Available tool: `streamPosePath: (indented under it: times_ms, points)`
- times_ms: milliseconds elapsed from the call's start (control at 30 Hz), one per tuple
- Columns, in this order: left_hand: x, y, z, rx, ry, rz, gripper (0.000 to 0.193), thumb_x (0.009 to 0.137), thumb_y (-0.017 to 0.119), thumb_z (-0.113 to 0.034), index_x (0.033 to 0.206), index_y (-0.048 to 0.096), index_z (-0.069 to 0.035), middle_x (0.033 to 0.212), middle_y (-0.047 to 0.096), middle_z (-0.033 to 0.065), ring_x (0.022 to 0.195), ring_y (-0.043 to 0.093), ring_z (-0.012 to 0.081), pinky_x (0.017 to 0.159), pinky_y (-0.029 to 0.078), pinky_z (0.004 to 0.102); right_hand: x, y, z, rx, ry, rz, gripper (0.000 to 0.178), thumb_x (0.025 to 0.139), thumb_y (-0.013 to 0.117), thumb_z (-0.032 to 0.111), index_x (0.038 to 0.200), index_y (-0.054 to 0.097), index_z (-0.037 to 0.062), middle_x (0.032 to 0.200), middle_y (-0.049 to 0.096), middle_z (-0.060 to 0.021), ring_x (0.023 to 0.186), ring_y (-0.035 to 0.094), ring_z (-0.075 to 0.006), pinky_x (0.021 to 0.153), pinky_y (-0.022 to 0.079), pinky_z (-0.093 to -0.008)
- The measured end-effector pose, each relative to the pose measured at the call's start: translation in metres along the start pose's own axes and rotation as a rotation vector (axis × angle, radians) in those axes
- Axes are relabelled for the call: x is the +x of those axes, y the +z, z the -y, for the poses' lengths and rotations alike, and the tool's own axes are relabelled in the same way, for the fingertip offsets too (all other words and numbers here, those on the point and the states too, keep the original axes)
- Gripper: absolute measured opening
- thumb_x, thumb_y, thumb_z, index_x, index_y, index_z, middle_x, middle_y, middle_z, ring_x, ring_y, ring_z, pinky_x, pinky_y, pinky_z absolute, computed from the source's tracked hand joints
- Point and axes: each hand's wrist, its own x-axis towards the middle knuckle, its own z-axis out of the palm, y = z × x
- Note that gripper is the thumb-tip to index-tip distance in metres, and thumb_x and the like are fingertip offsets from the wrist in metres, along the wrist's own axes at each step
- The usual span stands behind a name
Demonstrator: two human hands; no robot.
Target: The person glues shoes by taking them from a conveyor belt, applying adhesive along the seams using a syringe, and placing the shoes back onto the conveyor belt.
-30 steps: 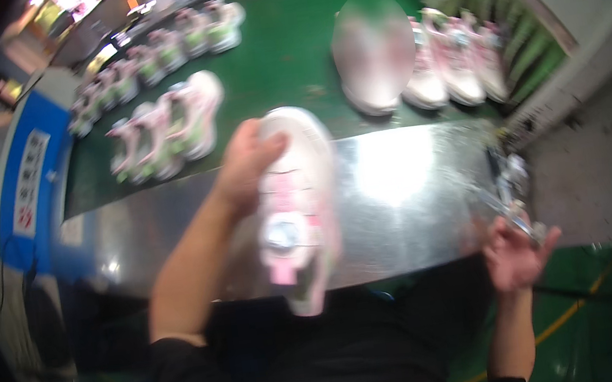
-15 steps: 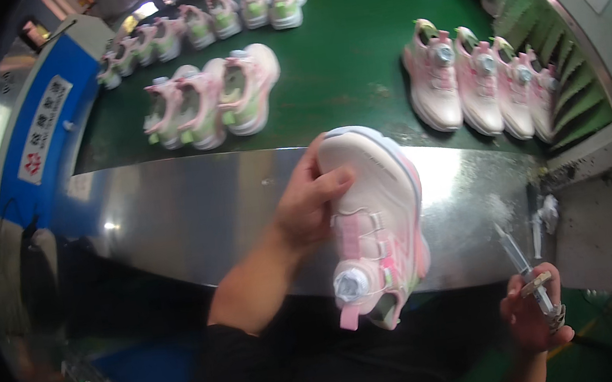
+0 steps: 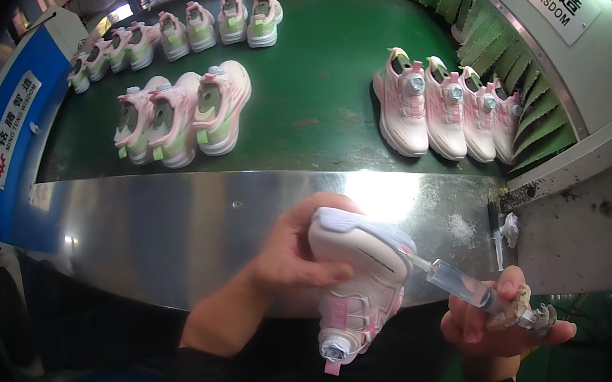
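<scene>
A pink and white sneaker [image 3: 362, 276] with a dial on its tongue is gripped by my left hand [image 3: 302, 256]. Its toe points away from me and tilts up, so part of the pale bluish sole edge shows. My right hand [image 3: 490, 317] is closed round a clear syringe [image 3: 459, 284]. The syringe's thin tip meets the right side of the sneaker, where sole and upper join; whether it actually touches is hard to tell. Tan, crumpled wrapping covers the plunger end, near my fingers.
Several like sneakers stand on the green belt [image 3: 295, 101]: a back-left row [image 3: 200, 27], a nearer left group [image 3: 223, 109] and a right group [image 3: 403, 106] by green strip curtains [image 3: 492, 54]. On the metal ledge [image 3: 171, 215] lie another syringe [image 3: 496, 236] and crumpled white material [image 3: 509, 229].
The sneaker has come down closer to me and its toe has tipped up. My right hand has brought the syringe up and left, to the sneaker's side. The view has shifted.
</scene>
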Motion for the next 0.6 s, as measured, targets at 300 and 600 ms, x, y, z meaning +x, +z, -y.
streamPosePath:
  times_ms: [300, 600]
  points:
    - [0.001, 0.013, -0.002, -0.015, 0.014, 0.015, 0.058, 0.064, 0.078, -0.002, 0.114, 0.051, -0.002, 0.109, 0.058, 0.021, 0.105, 0.057, 0.0297, 0.09, 0.048, 0.0418, 0.006, 0.002, -0.008, -0.017, -0.01, 0.032, 0.084, 0.068, 0.062, 0.07, 0.117, 0.042, 0.0055, 0.093, 0.056, -0.0256, 0.08, 0.054, -0.0278, 0.066, 0.041, -0.0335]
    - [-0.002, 0.014, -0.004, 0.021, 0.02, 0.022, 0.058, 0.064, 0.078, -0.004, 0.115, 0.05, -0.001, 0.11, 0.058, 0.0212, 0.107, 0.057, 0.0301, 0.091, 0.047, 0.042, 0.004, 0.006, -0.009, 0.032, 0.027, -0.007, 0.089, 0.068, 0.063, 0.069, 0.12, 0.041, 0.0007, 0.101, 0.052, -0.0277, 0.084, 0.055, -0.0265, 0.072, 0.043, -0.0342]
